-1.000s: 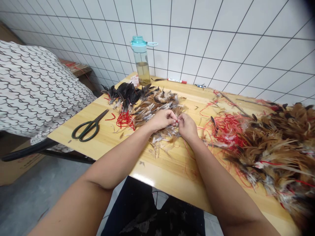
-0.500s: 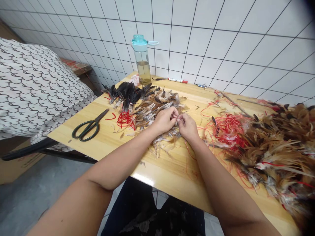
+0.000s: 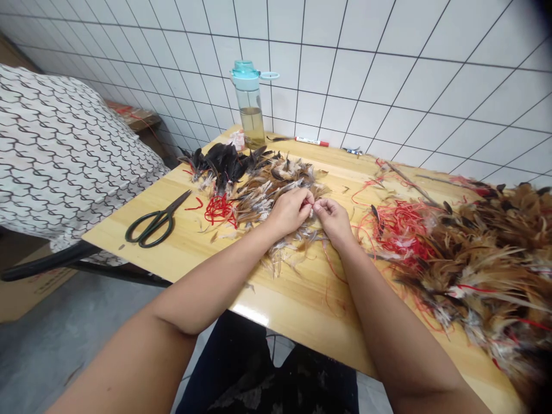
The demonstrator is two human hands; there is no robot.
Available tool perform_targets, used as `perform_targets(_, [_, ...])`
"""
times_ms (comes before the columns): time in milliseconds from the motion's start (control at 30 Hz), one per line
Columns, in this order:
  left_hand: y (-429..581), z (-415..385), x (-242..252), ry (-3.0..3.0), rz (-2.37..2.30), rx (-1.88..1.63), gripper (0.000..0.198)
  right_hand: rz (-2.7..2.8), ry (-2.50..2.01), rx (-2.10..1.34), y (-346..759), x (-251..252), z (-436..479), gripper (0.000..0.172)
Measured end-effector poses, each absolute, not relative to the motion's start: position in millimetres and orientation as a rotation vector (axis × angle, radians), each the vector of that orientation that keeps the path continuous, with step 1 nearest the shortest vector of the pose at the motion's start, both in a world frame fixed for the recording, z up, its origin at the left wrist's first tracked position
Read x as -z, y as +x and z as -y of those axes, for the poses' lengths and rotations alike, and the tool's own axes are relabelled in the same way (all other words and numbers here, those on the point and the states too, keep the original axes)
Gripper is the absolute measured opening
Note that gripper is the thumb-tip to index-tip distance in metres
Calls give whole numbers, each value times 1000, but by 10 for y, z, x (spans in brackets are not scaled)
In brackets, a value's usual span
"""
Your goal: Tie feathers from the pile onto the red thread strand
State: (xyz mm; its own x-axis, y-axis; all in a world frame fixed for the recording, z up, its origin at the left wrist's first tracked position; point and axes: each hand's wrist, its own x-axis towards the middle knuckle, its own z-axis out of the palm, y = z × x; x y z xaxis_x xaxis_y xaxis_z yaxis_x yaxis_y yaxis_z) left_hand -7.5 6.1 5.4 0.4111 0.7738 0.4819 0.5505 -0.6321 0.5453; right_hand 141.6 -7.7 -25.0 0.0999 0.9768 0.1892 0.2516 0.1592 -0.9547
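Observation:
My left hand [image 3: 290,211] hovers at the near edge of a pile of brown and white feathers [image 3: 276,183], its fingers curled into a pinch. Right beside it, my right hand [image 3: 333,221] pinches with thumb and forefinger, the two sets of fingertips almost meeting. A small pale bit shows between them, too tiny to name. Black feathers [image 3: 226,167] lie in bunches behind and to the left. In front of these sits a clump of cut red string [image 3: 219,211]. Loose feather bits [image 3: 278,261] are scattered below my wrists.
Black-handled scissors [image 3: 157,221] lie at the table's left. A water bottle [image 3: 250,109] stands at the back by the tiled wall, with a red-capped marker [image 3: 311,141] nearby. On the right are tangled red string [image 3: 403,227] and a large brown feather heap [image 3: 495,259]. Patterned cloth [image 3: 73,155] hangs at left.
My right hand has shifted slightly right, and the fingertips of both hands have come a little apart. The red glimpsed between them before no longer shows. Things on the table stay put.

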Motion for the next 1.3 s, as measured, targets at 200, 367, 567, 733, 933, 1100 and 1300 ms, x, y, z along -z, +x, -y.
perform_targets(200, [-69, -86, -43, 2248, -1098, -1062, 10, 1310, -1258, -900, 1408, 241, 59, 25])
perform_targets(367, [-85, -113, -11, 2236, -1087, -1073, 10, 1379, -1286, -871, 1402, 236, 58, 25])
perform_targets(567, [-86, -118, -14, 2237, -1063, -1070, 11, 1505, -1331, -692, 1445, 286, 37, 17])
perform_targets(733, [-77, -108, -28, 2223, -1058, -1045, 11, 1600, -1333, -533, 1475, 293, 41, 11])
perform_targets(933, [-77, -111, -22, 2196, -1042, -1058, 12, 1618, -1344, -464, 1476, 282, 46, 10])
perform_targets(1100, [-79, -117, -3, 2190, -1033, -1075, 12, 1621, -1327, -444, 1485, 293, 38, 9])
perform_targets(1300, [-68, -98, -7, 2115, -1044, -1025, 7, 1662, -1340, -401, 1488, 254, 62, 12])
